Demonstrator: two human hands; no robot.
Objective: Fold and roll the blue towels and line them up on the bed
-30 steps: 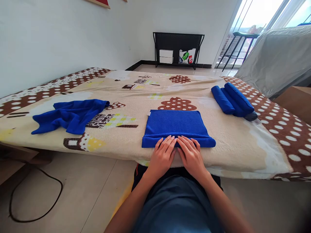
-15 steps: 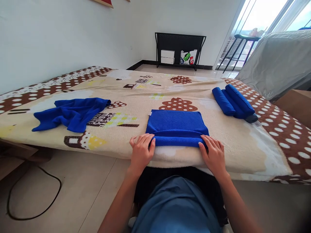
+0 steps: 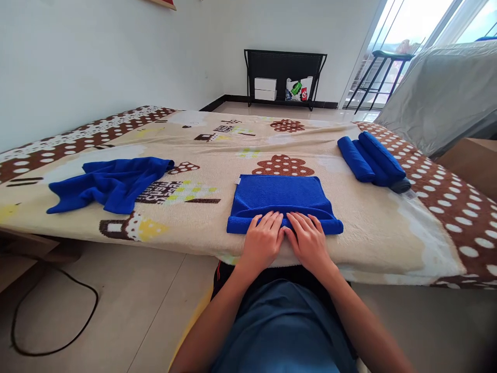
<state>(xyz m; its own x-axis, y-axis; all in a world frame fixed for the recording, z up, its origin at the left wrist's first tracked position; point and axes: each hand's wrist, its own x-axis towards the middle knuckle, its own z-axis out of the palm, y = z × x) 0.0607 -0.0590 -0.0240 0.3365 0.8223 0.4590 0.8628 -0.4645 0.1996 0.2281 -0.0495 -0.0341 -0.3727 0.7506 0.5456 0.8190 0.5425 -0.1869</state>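
Observation:
Partly rolled, a blue towel [image 3: 281,189] lies in front of me, with its rolled edge nearest my body and its far part flat. My left hand [image 3: 263,235] rests on the middle of the roll, fingers stretched over the top. Close beside it, my right hand [image 3: 308,233] lies on the same roll in the same way, and the thumbs nearly meet. Both ends of the roll stick out past my hands. A crumpled blue towel [image 3: 111,181] is on the left. On the right are several rolled blue towels [image 3: 370,158], side by side.
A patterned blanket [image 3: 217,202] covers the bed under the towels. A black folding rack [image 3: 285,65] stands at the far wall, and a dark stool [image 3: 388,57] by the window. A cardboard box [image 3: 471,163] is at right; a black cable [image 3: 95,300] lies on the floor.
My hands have moved inward from the two ends of the roll to its middle, leaving the ends uncovered. The other towels have stayed in place.

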